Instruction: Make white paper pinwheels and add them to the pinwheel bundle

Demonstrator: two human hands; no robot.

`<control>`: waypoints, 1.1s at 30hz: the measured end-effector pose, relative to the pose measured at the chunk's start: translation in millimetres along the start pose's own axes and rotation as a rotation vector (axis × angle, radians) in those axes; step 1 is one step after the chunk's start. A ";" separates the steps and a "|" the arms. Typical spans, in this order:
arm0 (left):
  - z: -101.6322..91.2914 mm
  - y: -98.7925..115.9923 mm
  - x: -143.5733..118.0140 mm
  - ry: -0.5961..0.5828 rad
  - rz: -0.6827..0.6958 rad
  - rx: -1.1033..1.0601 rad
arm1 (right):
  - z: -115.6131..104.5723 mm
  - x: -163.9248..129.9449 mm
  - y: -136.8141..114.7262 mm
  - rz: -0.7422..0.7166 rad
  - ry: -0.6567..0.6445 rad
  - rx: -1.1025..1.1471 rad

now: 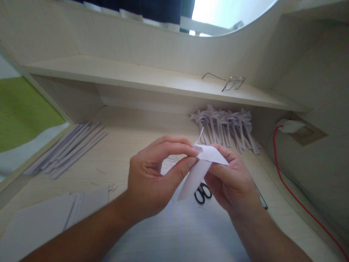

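Note:
Both of my hands hold a folded piece of white paper (201,165) above the wooden desk (122,160). My left hand (155,174) pinches its left edge between thumb and fingers. My right hand (231,180) grips it from the right and from underneath. A folded flap hangs down between the hands, and a thin point sticks up at the top. Black-handled scissors (202,193) lie on the desk just below the paper, partly hidden by it.
Several finished paper pinwheels on sticks (226,127) lie at the back right. A row of rolled paper sticks (68,149) lies at the left, flat paper sheets (49,218) at the front left. Glasses (231,83) rest on the shelf. A red cable (294,196) runs along the right.

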State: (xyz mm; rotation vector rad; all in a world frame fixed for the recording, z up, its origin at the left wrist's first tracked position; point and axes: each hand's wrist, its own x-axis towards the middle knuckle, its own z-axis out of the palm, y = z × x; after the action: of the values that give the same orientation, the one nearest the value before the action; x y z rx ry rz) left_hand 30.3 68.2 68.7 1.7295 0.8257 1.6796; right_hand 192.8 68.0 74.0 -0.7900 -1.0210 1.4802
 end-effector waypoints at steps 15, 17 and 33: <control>1.8 -7.0 -0.2 -0.007 -0.059 -0.038 | -11.8 -0.3 12.6 -0.079 0.029 -0.140; 0.6 -8.8 1.6 -0.019 -0.071 -0.041 | -11.9 1.0 12.5 -0.092 0.027 -0.116; -22.1 8.7 10.6 -0.174 0.156 0.268 | -1.5 -7.5 -6.3 -0.133 -0.002 -0.280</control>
State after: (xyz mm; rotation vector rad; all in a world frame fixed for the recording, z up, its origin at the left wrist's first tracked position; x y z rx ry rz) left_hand 8.7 70.6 83.0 2.1381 0.8865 1.5424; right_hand 198.0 60.9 78.7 -0.8992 -1.2753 1.2404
